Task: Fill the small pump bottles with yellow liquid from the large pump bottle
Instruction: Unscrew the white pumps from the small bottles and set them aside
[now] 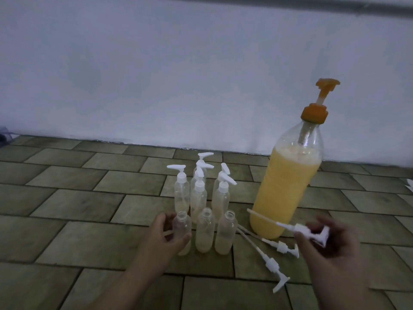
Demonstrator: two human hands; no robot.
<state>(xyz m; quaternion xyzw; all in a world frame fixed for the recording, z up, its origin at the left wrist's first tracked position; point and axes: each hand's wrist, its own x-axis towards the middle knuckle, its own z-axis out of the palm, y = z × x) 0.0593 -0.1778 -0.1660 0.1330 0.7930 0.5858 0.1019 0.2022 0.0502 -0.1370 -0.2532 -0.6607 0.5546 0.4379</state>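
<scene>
Uncapping is under way: left hand (pixel 166 233) wraps the nine-o'clock open bottle (pixel 183 229), right hand (pixel 328 240) pinches a removed pump (pixel 312 231), seemingly bound for the floor (pixel 78 220).

The large bottle (pixel 288 189) holds yellow liquid under an orange pump (pixel 317 108). Small bottles (pixel 202 211) are clear with white pumps (pixel 176 167); floor tiles (pixel 78 204) look olive-brown, wall (pixel 156 74) pale bluish-white.
</scene>
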